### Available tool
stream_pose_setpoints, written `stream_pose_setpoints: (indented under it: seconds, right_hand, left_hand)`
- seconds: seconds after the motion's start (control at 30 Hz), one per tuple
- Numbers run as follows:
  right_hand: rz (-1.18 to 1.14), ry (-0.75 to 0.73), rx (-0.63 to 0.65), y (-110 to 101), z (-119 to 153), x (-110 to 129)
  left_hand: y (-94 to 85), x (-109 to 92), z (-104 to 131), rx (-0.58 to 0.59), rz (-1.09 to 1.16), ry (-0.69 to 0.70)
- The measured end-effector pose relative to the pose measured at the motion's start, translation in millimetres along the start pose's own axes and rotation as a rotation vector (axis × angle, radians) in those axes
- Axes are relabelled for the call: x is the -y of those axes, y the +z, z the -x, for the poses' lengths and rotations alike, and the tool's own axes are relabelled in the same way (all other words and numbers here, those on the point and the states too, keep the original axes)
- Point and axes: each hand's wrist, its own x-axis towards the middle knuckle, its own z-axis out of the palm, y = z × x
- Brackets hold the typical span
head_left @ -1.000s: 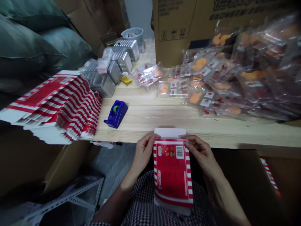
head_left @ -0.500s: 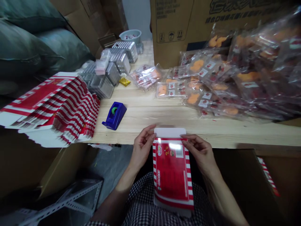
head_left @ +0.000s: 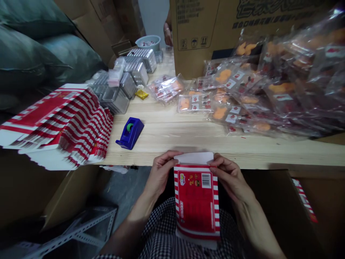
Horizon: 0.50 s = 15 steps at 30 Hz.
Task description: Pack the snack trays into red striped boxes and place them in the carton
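Observation:
A red flat carton (head_left: 196,201) with red-and-white striped sides lies over my lap, its printed face and barcode turned up. At its top a white flap (head_left: 194,158) stands out toward the table edge. My left hand (head_left: 161,172) pinches the carton's upper left corner between thumb and fingers. On the upper right corner, my right hand (head_left: 229,172) grips in the same way. Beyond my left hand, a blue tape dispenser (head_left: 131,133) with a green core rests on the table.
Many folded striped cartons (head_left: 78,126) are stacked at the left. Behind them stand clear plastic cases (head_left: 115,95), a yellow packet (head_left: 141,94) and a bowl (head_left: 148,42). Bagged orange pieces (head_left: 223,75) are heaped at right before a large cardboard box (head_left: 205,21). Another person's hand (head_left: 168,36) shows beside that box.
The carton's top flap has tilted, and both hands sit slightly lower at its corners. Another person's hand has come into view beside the large box.

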Motion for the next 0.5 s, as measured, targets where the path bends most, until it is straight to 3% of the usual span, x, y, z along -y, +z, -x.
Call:
stream_pose_setpoints:
  seconds: [0.13, 0.33, 0.5]
  right_hand:
    - [-0.088, -0.004, -0.04, 2, 3, 4]
    - [-0.103, 0.149, 0.082, 2, -2, 17]
    - [-0.19, 0.194, 0.063, 6, -8, 12]
  left_hand:
    - [1.0, 5, 2, -0.008, -0.01, 0.036]
    - [3.1, 8, -1, 0.028, 0.151, -0.061]
    - [6.6, 9, -4, 0.056, 0.179, -0.132]
